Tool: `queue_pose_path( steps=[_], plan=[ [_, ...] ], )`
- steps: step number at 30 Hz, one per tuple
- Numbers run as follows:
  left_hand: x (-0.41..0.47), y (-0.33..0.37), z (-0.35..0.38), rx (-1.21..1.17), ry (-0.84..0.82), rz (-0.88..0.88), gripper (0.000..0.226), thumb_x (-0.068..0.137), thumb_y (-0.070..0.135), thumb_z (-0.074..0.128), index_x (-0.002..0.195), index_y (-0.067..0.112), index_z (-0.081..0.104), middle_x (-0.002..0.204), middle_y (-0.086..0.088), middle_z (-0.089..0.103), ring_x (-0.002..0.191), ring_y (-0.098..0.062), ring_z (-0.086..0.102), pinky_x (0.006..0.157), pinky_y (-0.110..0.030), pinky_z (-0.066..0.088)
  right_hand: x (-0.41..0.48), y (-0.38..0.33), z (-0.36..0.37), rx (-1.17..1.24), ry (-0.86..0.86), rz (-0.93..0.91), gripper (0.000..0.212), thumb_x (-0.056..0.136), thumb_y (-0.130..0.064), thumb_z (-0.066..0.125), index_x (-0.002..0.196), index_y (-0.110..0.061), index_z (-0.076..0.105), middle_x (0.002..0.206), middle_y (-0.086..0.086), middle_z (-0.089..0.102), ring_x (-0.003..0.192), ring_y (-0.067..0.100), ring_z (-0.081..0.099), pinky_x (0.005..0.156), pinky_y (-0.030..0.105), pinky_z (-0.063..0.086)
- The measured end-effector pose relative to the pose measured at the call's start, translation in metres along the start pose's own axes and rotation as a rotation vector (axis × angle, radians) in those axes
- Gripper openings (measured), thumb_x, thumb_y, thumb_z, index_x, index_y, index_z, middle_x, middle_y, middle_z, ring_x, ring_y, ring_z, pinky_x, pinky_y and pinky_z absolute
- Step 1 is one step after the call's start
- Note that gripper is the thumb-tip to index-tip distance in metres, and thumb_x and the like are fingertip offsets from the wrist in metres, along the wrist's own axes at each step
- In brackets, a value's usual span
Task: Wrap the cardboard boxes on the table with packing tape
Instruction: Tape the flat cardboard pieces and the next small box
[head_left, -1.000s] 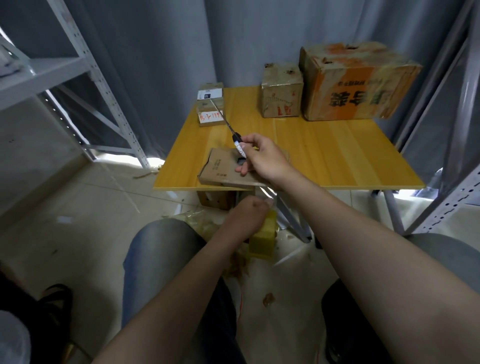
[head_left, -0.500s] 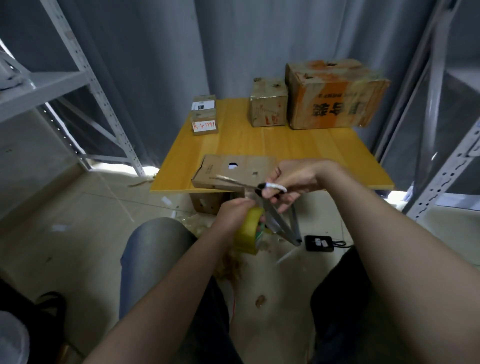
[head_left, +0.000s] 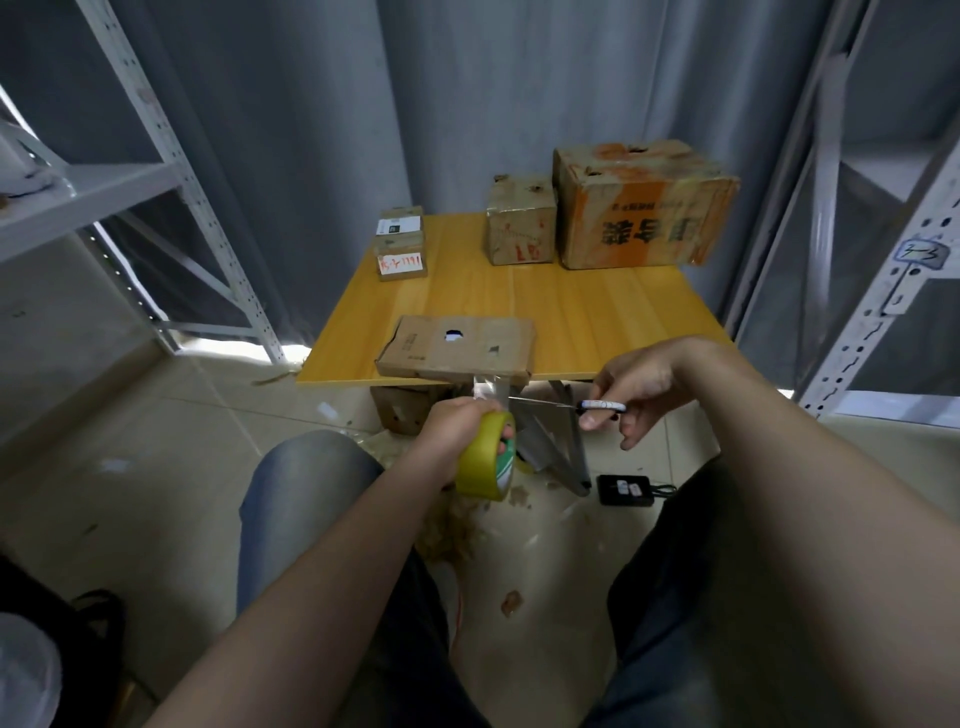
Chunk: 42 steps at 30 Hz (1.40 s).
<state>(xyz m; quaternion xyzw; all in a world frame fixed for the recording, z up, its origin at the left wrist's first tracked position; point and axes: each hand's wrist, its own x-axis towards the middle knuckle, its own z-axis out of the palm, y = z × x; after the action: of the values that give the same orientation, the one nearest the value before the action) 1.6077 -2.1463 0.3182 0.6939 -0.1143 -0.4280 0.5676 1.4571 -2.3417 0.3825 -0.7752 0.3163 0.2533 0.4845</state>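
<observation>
A flat cardboard box (head_left: 460, 345) with a hole in its top lies at the near edge of the yellow table (head_left: 571, 317). A clear strip of tape (head_left: 488, 387) runs down from the box's front edge to the yellow tape roll (head_left: 483, 457), which my left hand (head_left: 452, 428) grips just below the table edge. My right hand (head_left: 639, 387) holds scissors (head_left: 566, 404) by the handles. Their blades point left and meet the tape strip.
At the table's back stand a large orange-printed box (head_left: 644, 208), a mid-size box (head_left: 521, 221) and two small stacked boxes (head_left: 401, 244). Metal shelf frames (head_left: 171, 166) flank both sides. A black adapter (head_left: 626, 490) and tape scraps lie on the floor between my knees.
My right hand left the top of the flat box and swung the scissors down, blades now pointing left at the tape strip. My left hand raised the roll slightly.
</observation>
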Motion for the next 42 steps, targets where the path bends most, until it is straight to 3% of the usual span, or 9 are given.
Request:
queue_pose_path(
  steps=[6, 12, 18, 21, 24, 30, 35, 38, 42],
  plan=[
    [0.005, -0.002, -0.003, 0.058, 0.020, 0.002, 0.018, 0.100, 0.023, 0.066, 0.110, 0.009, 0.072, 0.077, -0.013, 0.076, 0.050, -0.020, 0.064, 0.055, -0.028, 0.056, 0.017, -0.017, 0.010, -0.027, 0.052, -0.097, 0.065, 0.064, -0.040, 0.090, 0.112, -0.002, 0.069, 0.073, 0.003, 0.067, 0.067, 0.018, 0.067, 0.102, 0.048, 0.057],
    [0.011, -0.002, -0.004, 0.058, 0.015, 0.004, 0.017, 0.099, 0.024, 0.067, 0.106, 0.010, 0.073, 0.076, -0.013, 0.077, 0.049, -0.020, 0.064, 0.053, -0.028, 0.056, 0.024, -0.018, 0.008, -0.019, 0.068, -0.126, 0.057, 0.062, -0.038, 0.093, 0.101, -0.003, 0.070, 0.071, 0.006, 0.066, 0.059, 0.016, 0.064, 0.085, 0.043, 0.064],
    [0.015, -0.003, -0.003, 0.051, 0.005, 0.009, 0.016, 0.098, 0.022, 0.067, 0.104, 0.008, 0.074, 0.074, -0.015, 0.075, 0.048, -0.021, 0.061, 0.052, -0.027, 0.055, 0.029, -0.017, 0.006, 0.024, 0.076, -0.130, 0.042, 0.064, -0.035, 0.096, 0.083, -0.006, 0.073, 0.065, 0.008, 0.060, 0.045, 0.011, 0.045, 0.065, 0.036, 0.064],
    [0.018, -0.003, -0.002, 0.055, 0.017, 0.005, 0.015, 0.099, 0.021, 0.066, 0.101, 0.009, 0.075, 0.074, -0.015, 0.075, 0.046, -0.020, 0.061, 0.051, -0.027, 0.055, 0.032, -0.017, 0.007, 0.005, 0.111, -0.146, 0.032, 0.070, -0.032, 0.095, 0.076, -0.009, 0.074, 0.063, 0.007, 0.060, 0.046, 0.012, 0.051, 0.063, 0.034, 0.063],
    [0.019, -0.003, -0.002, 0.056, 0.019, -0.009, 0.015, 0.099, 0.023, 0.067, 0.101, 0.011, 0.076, 0.076, -0.014, 0.076, 0.048, -0.019, 0.063, 0.052, -0.027, 0.055, 0.033, -0.017, 0.008, -0.005, 0.160, -0.166, 0.034, 0.062, -0.031, 0.098, 0.073, -0.008, 0.076, 0.060, 0.005, 0.061, 0.053, 0.011, 0.063, 0.061, 0.033, 0.063],
    [0.020, -0.005, -0.003, 0.040, 0.016, -0.014, 0.017, 0.099, 0.024, 0.067, 0.104, 0.010, 0.076, 0.076, -0.014, 0.076, 0.049, -0.019, 0.063, 0.054, -0.028, 0.055, 0.036, -0.017, 0.007, -0.013, 0.202, -0.182, 0.042, 0.050, -0.031, 0.099, 0.073, -0.004, 0.075, 0.054, -0.001, 0.062, 0.052, 0.006, 0.064, 0.058, 0.031, 0.062],
    [0.021, -0.005, -0.004, 0.046, 0.013, -0.013, 0.018, 0.098, 0.026, 0.067, 0.106, 0.012, 0.075, 0.077, -0.013, 0.076, 0.051, -0.020, 0.064, 0.058, -0.030, 0.056, 0.038, -0.018, 0.009, 0.004, 0.218, -0.177, 0.028, 0.061, -0.022, 0.099, 0.065, -0.008, 0.075, 0.054, 0.002, 0.062, 0.051, 0.009, 0.065, 0.057, 0.029, 0.062],
    [0.021, -0.005, -0.004, 0.050, 0.017, -0.008, 0.017, 0.097, 0.025, 0.067, 0.104, 0.012, 0.076, 0.077, -0.013, 0.076, 0.053, -0.020, 0.064, 0.060, -0.030, 0.056, 0.036, -0.019, 0.011, 0.032, 0.214, -0.158, 0.026, 0.066, -0.019, 0.098, 0.070, -0.004, 0.076, 0.057, 0.005, 0.063, 0.053, 0.013, 0.066, 0.058, 0.031, 0.063],
    [0.019, -0.006, -0.004, 0.050, 0.021, -0.016, 0.015, 0.097, 0.025, 0.068, 0.102, 0.013, 0.076, 0.077, -0.013, 0.076, 0.052, -0.020, 0.064, 0.059, -0.030, 0.056, 0.032, -0.023, 0.012, -0.007, 0.158, -0.080, 0.040, 0.073, -0.021, 0.095, 0.094, 0.007, 0.076, 0.070, 0.013, 0.065, 0.048, 0.012, 0.056, 0.062, 0.034, 0.063]
  ],
)
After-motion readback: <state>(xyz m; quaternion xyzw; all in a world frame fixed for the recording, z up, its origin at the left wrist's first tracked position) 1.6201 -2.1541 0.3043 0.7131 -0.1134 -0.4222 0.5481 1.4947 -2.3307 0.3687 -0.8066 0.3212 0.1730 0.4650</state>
